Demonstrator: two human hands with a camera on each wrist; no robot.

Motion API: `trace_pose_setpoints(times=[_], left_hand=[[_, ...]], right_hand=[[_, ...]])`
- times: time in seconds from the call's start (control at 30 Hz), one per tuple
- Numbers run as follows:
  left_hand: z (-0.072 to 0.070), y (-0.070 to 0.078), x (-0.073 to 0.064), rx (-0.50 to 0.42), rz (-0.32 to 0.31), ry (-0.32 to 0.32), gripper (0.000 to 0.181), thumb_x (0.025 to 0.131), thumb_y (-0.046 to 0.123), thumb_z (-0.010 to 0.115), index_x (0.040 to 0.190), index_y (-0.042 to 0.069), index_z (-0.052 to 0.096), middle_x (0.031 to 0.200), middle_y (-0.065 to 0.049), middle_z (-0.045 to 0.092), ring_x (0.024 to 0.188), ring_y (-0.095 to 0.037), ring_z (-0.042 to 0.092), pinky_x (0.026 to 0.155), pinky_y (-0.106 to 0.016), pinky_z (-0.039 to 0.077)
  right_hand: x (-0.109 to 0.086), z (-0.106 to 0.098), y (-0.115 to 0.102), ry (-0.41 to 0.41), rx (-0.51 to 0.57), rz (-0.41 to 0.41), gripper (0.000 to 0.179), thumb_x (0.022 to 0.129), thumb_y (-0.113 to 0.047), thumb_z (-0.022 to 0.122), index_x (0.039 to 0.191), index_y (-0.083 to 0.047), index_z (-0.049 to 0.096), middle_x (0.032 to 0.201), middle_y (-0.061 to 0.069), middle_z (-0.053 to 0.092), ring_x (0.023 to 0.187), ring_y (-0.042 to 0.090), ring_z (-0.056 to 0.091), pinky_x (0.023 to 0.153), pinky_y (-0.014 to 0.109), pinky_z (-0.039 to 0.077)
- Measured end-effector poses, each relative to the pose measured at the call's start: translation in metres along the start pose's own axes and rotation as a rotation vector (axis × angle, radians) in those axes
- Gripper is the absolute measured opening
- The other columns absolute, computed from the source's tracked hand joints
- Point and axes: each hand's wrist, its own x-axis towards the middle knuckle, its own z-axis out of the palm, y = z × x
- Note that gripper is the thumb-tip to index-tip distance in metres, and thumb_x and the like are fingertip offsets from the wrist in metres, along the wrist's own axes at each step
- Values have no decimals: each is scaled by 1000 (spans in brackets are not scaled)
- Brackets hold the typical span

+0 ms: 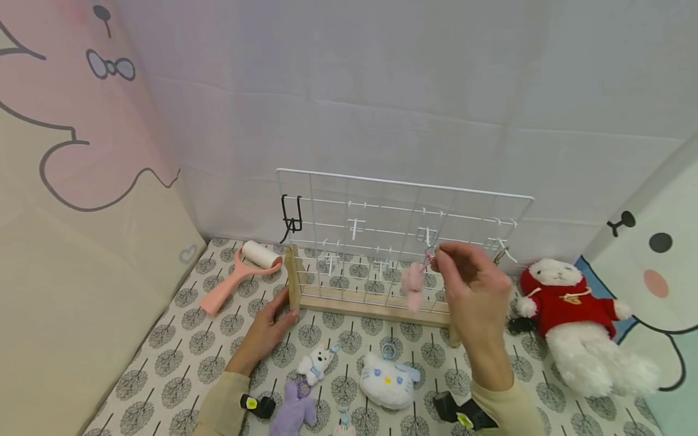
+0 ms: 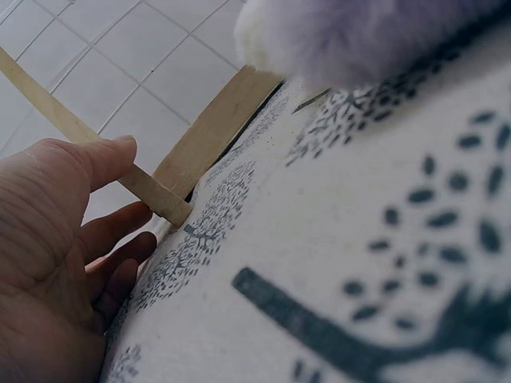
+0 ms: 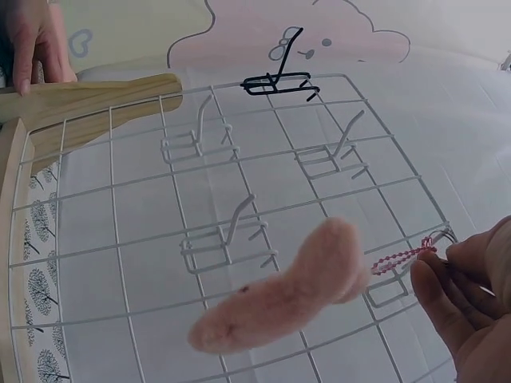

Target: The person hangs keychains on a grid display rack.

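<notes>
A white wire grid rack (image 1: 405,181) stands upright in a wooden base (image 1: 354,306), with several hooks on it. My left hand (image 1: 267,332) holds the base's left end piece (image 2: 152,191), thumb on one side and fingers on the other. My right hand (image 1: 480,297) pinches the metal ring of a pink plush keychain (image 1: 413,284) between thumb and fingertips, close to a white hook (image 1: 427,235). In the right wrist view the pink plush (image 3: 279,295) dangles from a pink bead chain (image 3: 397,260) in front of the grid. Whether the ring touches the hook I cannot tell.
In front lie a white dog charm (image 1: 316,365), a white cat-face plush (image 1: 387,381) and a purple plush (image 1: 292,412). A lint roller (image 1: 234,278) lies left, a bear in red (image 1: 578,309) right. A black hook (image 1: 291,221) hangs on the grid's left.
</notes>
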Motion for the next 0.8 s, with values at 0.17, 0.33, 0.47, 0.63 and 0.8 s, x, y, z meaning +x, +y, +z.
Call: trace_pose_setpoints(times=[0.17, 0.33, 0.47, 0.63, 0.8], left_hand=[[0, 0, 0, 7, 3, 2, 71, 106, 28, 66, 168, 21, 33, 164, -16, 44, 152, -38, 40, 125, -58, 27], [-1, 2, 1, 11, -10, 5, 71, 106, 29, 66, 168, 22, 33, 164, -15, 44, 152, -38, 40, 126, -59, 27], [-1, 1, 1, 9, -14, 6, 71, 106, 29, 66, 168, 23, 33, 165, -15, 44, 152, -38, 39, 126, -59, 26], [0, -1, 0, 11, -6, 6, 70, 106, 28, 66, 168, 22, 33, 164, -15, 45, 152, -37, 40, 126, -58, 27], [1, -1, 0, 23, -4, 12, 70, 106, 28, 66, 168, 22, 33, 163, -14, 46, 151, -37, 41, 125, -58, 28]], right_hand=[[-1, 1, 0, 33, 39, -47, 12, 92, 9, 76, 104, 7, 77, 93, 23, 78, 78, 1, 72, 72, 12, 58], [1, 3, -2, 51, 53, -65, 12, 91, 9, 77, 103, 7, 78, 92, 24, 77, 77, 2, 71, 71, 12, 57], [4, 6, -2, 45, 64, -28, 11, 93, 7, 76, 103, 7, 77, 92, 22, 77, 76, 4, 71, 71, 13, 57], [2, 9, 2, 46, 30, 48, 12, 93, 5, 77, 104, 5, 76, 94, 18, 78, 77, 3, 71, 71, 13, 57], [-1, 11, 11, 29, 17, 71, 13, 94, 5, 75, 107, 5, 76, 95, 17, 79, 77, 3, 70, 69, 13, 57]])
